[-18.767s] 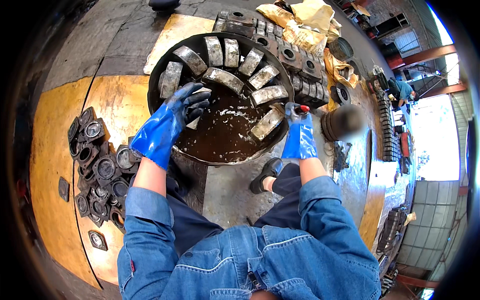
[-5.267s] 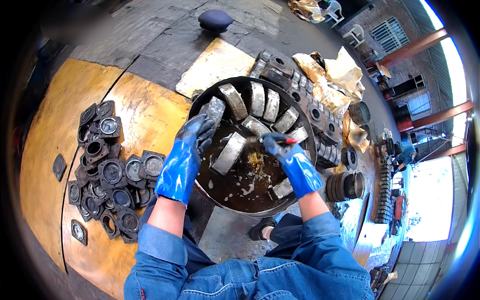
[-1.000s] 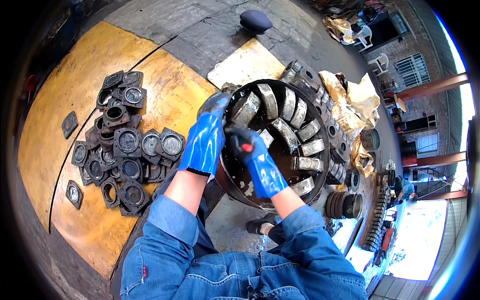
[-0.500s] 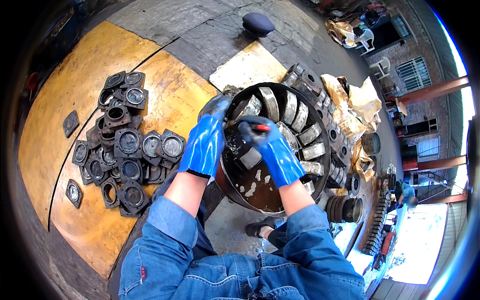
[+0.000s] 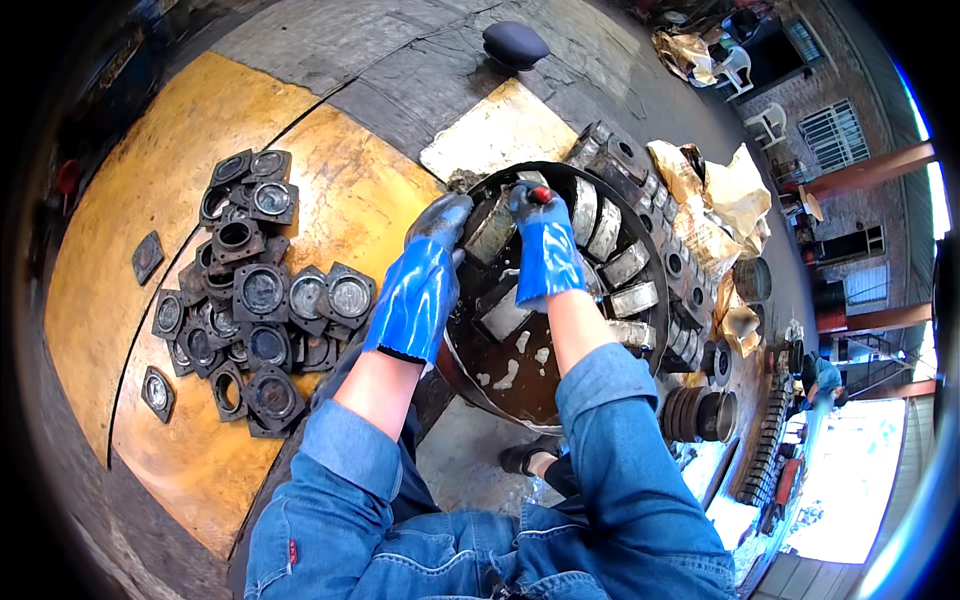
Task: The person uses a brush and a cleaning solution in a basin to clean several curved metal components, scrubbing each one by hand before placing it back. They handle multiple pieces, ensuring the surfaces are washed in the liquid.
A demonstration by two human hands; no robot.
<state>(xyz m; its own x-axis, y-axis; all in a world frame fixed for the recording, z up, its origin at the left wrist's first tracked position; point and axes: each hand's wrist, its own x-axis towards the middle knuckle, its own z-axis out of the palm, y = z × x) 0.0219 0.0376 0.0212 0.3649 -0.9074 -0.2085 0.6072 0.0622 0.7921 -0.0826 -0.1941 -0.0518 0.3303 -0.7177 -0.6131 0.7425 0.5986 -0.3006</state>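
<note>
Right hand (image 5: 541,217) shifted forward, gripping red handle (image 5: 541,194), left hand (image 5: 437,222), hold unclear, curved metal blocks (image 5: 634,299)

The right hand (image 5: 534,208) covers most of a red-ended tool (image 5: 541,194); its other end escapes me. I can't make out the fingertips of the left hand (image 5: 440,218), hidden next to a metal block (image 5: 491,232). Dark liquid (image 5: 545,390) hides the bottom of the tub (image 5: 462,374). Far right, a co-worker (image 5: 824,377) is too small and blurred to read; the near edge cuts off the denim clothes (image 5: 450,560).
</note>
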